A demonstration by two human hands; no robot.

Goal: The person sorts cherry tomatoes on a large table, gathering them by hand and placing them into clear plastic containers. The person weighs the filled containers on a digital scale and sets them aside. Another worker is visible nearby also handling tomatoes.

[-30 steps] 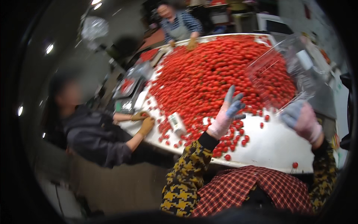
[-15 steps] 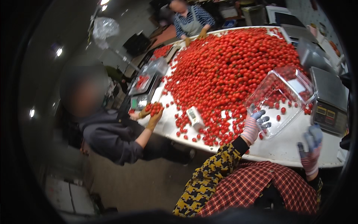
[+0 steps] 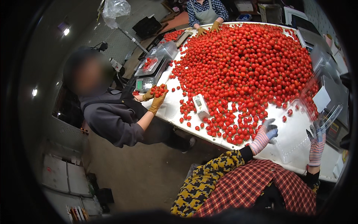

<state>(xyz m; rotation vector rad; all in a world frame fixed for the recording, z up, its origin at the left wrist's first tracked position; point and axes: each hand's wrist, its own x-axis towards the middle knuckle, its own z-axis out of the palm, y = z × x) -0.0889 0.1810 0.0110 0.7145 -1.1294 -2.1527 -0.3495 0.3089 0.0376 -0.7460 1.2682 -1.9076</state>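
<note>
A clear plastic clamshell box (image 3: 294,143) lies tilted and partly blurred over the near right of the white table. My right hand (image 3: 316,145), in a striped glove with grey-blue fingers, grips its right side, where base and raised lid meet. A white label (image 3: 322,99) shows on the lid. My left hand (image 3: 264,136), gloved alike, is beside the box's left edge, fingers bent and apart from the thumb. Whether it still touches the plastic is hard to see. A large heap of red cherry tomatoes (image 3: 246,67) spreads beyond both hands, with loose ones nearest my left hand.
A small white box (image 3: 201,106) stands among the tomatoes. At right sits a scale (image 3: 332,97), partly behind the lid. On the left a co-worker (image 3: 112,115) cups tomatoes near another scale (image 3: 145,83). Another person (image 3: 206,15) works at the far edge.
The clamshell box has moved right and down, away from my left hand. My right hand, free before, has taken hold of its right side. The view has shifted slightly.
</note>
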